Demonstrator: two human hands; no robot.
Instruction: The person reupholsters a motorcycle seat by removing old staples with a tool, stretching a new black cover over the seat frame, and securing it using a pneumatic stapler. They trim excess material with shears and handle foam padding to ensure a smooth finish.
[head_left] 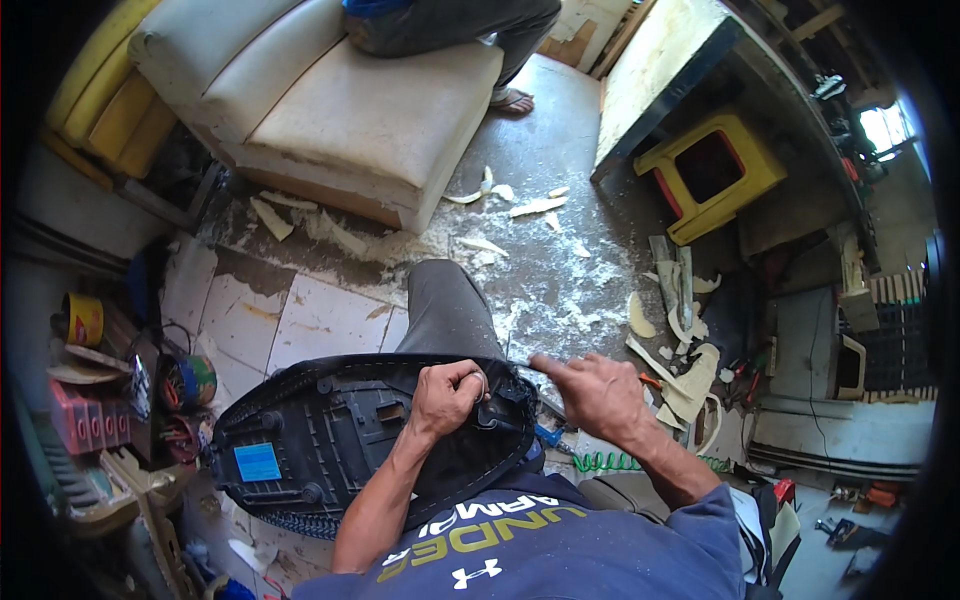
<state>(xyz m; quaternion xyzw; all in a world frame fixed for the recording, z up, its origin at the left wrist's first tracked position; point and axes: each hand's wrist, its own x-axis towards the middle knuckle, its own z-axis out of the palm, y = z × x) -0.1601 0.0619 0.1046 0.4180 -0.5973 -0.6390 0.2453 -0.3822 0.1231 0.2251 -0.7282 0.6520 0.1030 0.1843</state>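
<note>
Left hand (447, 392) is closed around the black cover at the edge of the upturned motorcycle seat (340, 440) on the lap. Right hand (592, 393), just beside, is half open and holds nothing.

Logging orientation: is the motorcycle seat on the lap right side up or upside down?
Upside down: the motorcycle seat shows its ribbed black plastic base facing up.

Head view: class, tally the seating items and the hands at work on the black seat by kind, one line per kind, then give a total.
Black motorcycle seat base: 1
Cream sofa cushion: 1
Yellow plastic stool: 1
Hands on the seat: 2, left hand, right hand
Total: 5
</note>
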